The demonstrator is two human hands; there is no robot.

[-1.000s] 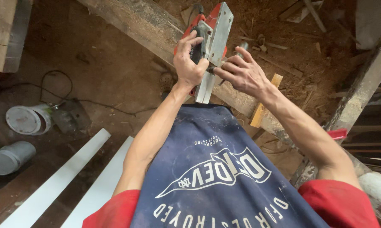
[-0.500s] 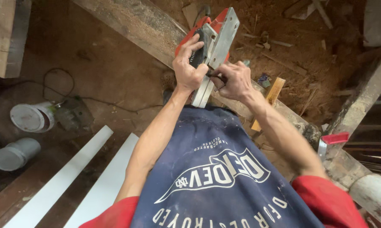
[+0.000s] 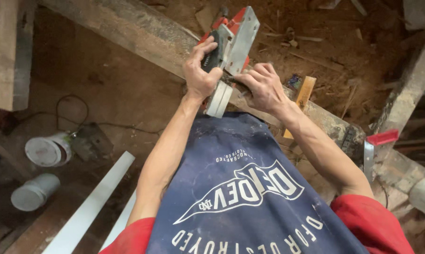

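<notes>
Electric planer (image 3: 231, 51) sits upper centre of frame, turned up so its flat grey metal sole plate faces the camera; body red, handle black, a pale grey block at the lower end near the apron; sole looks clean, edges straight, plate tilted up and to the right.

Left hand (image 3: 202, 75) has its grip closed around the black handle, thumb over the top, fingers wrapped behind; right hand (image 3: 264, 87) is at the lower right side of the planer, fingers curled in and touching the body just below the sole plate; whether it pinches some small part there I cannot tell, fingertips hide it.

Planer is held over a long rough wooden beam (image 3: 127, 28) running from upper left down to the right edge; cannot tell if the tool rests on the beam or is lifted clear.

Around it: dark blue apron (image 3: 240, 188) with white print fills lower centre; red sleeves at the bottom corners; dirt floor (image 3: 104, 80) strewn with wood scraps; two white buckets (image 3: 45, 150) lower left; white boards (image 3: 90, 207) lying diagonally bottom left; a small yellowish wood block (image 3: 304, 94) just right of the right hand.
</notes>
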